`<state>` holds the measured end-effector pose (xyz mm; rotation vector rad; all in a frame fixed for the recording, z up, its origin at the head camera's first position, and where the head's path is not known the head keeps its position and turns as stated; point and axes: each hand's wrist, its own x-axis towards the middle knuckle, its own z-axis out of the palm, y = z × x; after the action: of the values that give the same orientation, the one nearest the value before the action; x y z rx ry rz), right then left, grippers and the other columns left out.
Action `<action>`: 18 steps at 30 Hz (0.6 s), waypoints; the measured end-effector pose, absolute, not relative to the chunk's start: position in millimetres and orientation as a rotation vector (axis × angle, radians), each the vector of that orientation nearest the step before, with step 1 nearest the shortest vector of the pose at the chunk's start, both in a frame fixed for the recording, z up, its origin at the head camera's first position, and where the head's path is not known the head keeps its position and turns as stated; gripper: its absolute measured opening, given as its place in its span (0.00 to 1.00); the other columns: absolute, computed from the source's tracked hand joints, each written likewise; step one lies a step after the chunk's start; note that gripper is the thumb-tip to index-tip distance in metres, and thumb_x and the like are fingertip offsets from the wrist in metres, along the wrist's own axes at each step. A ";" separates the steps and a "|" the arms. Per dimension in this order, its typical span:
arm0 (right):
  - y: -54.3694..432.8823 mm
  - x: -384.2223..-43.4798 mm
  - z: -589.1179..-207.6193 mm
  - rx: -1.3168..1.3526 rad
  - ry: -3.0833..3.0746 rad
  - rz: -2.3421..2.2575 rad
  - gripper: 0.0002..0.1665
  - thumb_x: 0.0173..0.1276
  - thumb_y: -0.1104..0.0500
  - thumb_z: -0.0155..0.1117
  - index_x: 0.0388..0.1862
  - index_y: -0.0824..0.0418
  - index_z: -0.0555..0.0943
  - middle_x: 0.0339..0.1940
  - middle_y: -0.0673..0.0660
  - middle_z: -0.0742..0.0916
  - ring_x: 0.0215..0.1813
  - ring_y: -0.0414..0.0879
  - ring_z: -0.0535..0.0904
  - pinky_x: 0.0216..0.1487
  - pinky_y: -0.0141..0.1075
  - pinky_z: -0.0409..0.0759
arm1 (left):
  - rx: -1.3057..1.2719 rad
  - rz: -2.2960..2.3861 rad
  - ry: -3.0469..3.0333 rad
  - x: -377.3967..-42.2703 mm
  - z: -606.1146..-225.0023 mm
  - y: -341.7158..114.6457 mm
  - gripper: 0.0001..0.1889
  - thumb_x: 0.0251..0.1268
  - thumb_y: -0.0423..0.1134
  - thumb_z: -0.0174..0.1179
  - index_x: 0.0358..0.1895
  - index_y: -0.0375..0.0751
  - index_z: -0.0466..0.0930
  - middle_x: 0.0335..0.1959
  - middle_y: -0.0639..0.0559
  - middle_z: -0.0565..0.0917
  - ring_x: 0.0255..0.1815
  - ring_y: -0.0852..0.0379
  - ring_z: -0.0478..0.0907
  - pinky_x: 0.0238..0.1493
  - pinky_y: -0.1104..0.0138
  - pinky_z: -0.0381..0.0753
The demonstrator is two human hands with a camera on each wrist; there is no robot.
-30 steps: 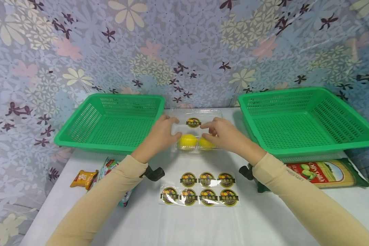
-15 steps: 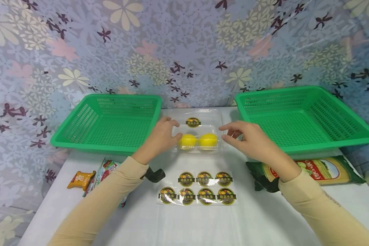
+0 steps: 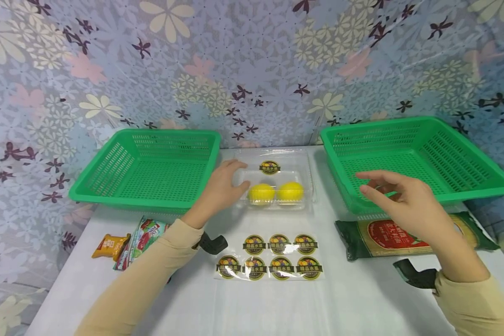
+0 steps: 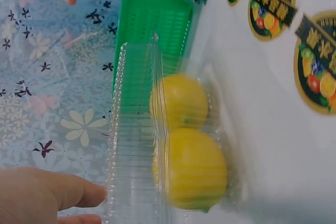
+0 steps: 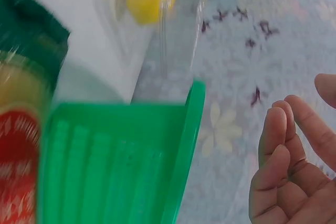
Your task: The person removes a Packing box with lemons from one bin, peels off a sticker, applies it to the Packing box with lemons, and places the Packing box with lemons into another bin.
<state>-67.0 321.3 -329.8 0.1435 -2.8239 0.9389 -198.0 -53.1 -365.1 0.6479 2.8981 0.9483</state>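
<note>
You wear a snug, plain beige left sleeve (image 3: pixel 147 280) and a matching right sleeve (image 3: pixel 476 303), softly creased. A bent black left wrist piece (image 3: pixel 214 244) and right wrist piece (image 3: pixel 420 278) jut out beyond your bare left hand (image 3: pixel 221 186) and right hand (image 3: pixel 409 203).

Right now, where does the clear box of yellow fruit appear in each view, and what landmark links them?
Head: the clear box sits just right of the picture's middle.
Left wrist: the clear box fills the lower middle, cut off at the bottom.
Right wrist: the clear box is at the top middle, cut off above.
Shared landmark: the right-hand green basket.
</note>
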 end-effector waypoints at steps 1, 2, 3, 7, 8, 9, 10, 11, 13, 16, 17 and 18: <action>328.1 -63.2 -330.6 0.109 -2.830 0.950 0.24 0.83 0.45 0.64 0.73 0.44 0.81 0.55 0.54 0.90 0.43 0.22 0.78 0.29 0.34 0.79 | 0.645 0.959 2.892 -197.4 -366.2 -53.6 0.28 0.77 0.42 0.64 0.76 0.39 0.75 0.84 0.36 0.65 0.86 0.37 0.61 0.88 0.39 0.60; 334.7 -59.8 -331.7 0.076 -2.835 0.961 0.24 0.83 0.44 0.63 0.74 0.44 0.81 0.55 0.51 0.89 0.43 0.21 0.77 0.28 0.34 0.79 | 0.637 0.974 2.881 -196.9 -367.4 -54.0 0.28 0.77 0.42 0.63 0.77 0.40 0.74 0.85 0.36 0.63 0.87 0.37 0.59 0.88 0.38 0.58; 340.6 -56.8 -333.2 0.043 -2.836 0.969 0.25 0.83 0.44 0.62 0.75 0.44 0.80 0.55 0.48 0.88 0.43 0.19 0.76 0.28 0.35 0.78 | 0.622 0.986 2.869 -196.4 -368.5 -54.3 0.29 0.78 0.43 0.62 0.78 0.41 0.72 0.87 0.36 0.60 0.88 0.37 0.56 0.88 0.37 0.56; 360.5 -47.1 -341.6 -0.064 -2.825 0.971 0.28 0.83 0.42 0.62 0.76 0.46 0.78 0.48 0.30 0.83 0.42 0.18 0.76 0.28 0.34 0.77 | 0.546 1.037 2.831 -198.8 -375.4 -55.3 0.33 0.80 0.44 0.60 0.83 0.41 0.66 0.89 0.34 0.50 0.90 0.35 0.49 0.88 0.35 0.54; 364.3 -45.4 -344.1 -0.081 -2.816 0.969 0.28 0.83 0.42 0.62 0.77 0.47 0.78 0.47 0.27 0.81 0.41 0.18 0.76 0.28 0.33 0.76 | 0.522 1.055 2.821 -199.4 -376.8 -55.3 0.33 0.80 0.45 0.60 0.83 0.42 0.65 0.89 0.33 0.48 0.90 0.34 0.47 0.88 0.34 0.53; 367.6 -43.7 -346.7 -0.099 -2.807 0.967 0.28 0.83 0.42 0.62 0.76 0.48 0.79 0.45 0.26 0.80 0.40 0.18 0.76 0.28 0.33 0.76 | 0.500 1.071 2.812 -200.3 -378.3 -55.2 0.34 0.80 0.45 0.60 0.84 0.42 0.64 0.89 0.32 0.47 0.90 0.33 0.47 0.87 0.33 0.53; 371.1 -42.0 -349.1 -0.109 -2.793 0.968 0.28 0.83 0.43 0.63 0.76 0.49 0.79 0.44 0.25 0.80 0.39 0.19 0.77 0.28 0.33 0.76 | 0.482 1.086 2.806 -201.4 -379.8 -55.1 0.35 0.80 0.46 0.60 0.84 0.42 0.63 0.89 0.30 0.47 0.90 0.31 0.46 0.87 0.32 0.54; 374.0 -40.6 -351.6 -0.122 -2.782 0.966 0.28 0.83 0.44 0.63 0.76 0.51 0.79 0.44 0.25 0.80 0.38 0.20 0.77 0.28 0.33 0.76 | 0.462 1.099 2.796 -202.1 -380.7 -54.9 0.35 0.80 0.46 0.60 0.84 0.43 0.63 0.88 0.29 0.48 0.90 0.31 0.46 0.86 0.31 0.54; 379.3 -38.3 -356.4 -0.152 -2.764 0.962 0.28 0.83 0.45 0.63 0.76 0.53 0.79 0.42 0.24 0.79 0.37 0.20 0.77 0.27 0.32 0.76 | 0.417 1.117 2.774 -203.5 -382.3 -54.4 0.35 0.80 0.48 0.60 0.85 0.46 0.63 0.87 0.28 0.52 0.90 0.30 0.46 0.86 0.30 0.53; 386.9 -35.9 -363.4 -0.200 -2.744 0.962 0.29 0.84 0.45 0.61 0.76 0.56 0.78 0.40 0.24 0.79 0.36 0.18 0.76 0.28 0.28 0.75 | 0.367 1.144 2.736 -206.1 -384.5 -53.6 0.35 0.80 0.49 0.60 0.85 0.51 0.62 0.87 0.30 0.57 0.90 0.32 0.47 0.87 0.31 0.52; 389.2 -35.7 -365.7 -0.220 -2.745 0.960 0.29 0.84 0.45 0.61 0.76 0.57 0.78 0.40 0.23 0.78 0.36 0.18 0.76 0.29 0.27 0.76 | 0.356 1.156 2.725 -206.7 -384.9 -53.3 0.35 0.80 0.49 0.60 0.85 0.52 0.62 0.87 0.32 0.58 0.90 0.33 0.48 0.87 0.32 0.52; 391.6 -35.4 -367.9 -0.241 -2.742 0.967 0.30 0.84 0.45 0.61 0.77 0.58 0.78 0.40 0.23 0.78 0.36 0.17 0.75 0.29 0.26 0.76 | 0.355 1.167 2.717 -207.4 -385.6 -53.3 0.35 0.80 0.49 0.60 0.85 0.52 0.62 0.87 0.34 0.59 0.89 0.34 0.50 0.88 0.34 0.52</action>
<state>-35.4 391.6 -367.9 -0.2410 -2.7420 0.9666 -207.4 -53.3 -385.6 0.3547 2.7168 1.1673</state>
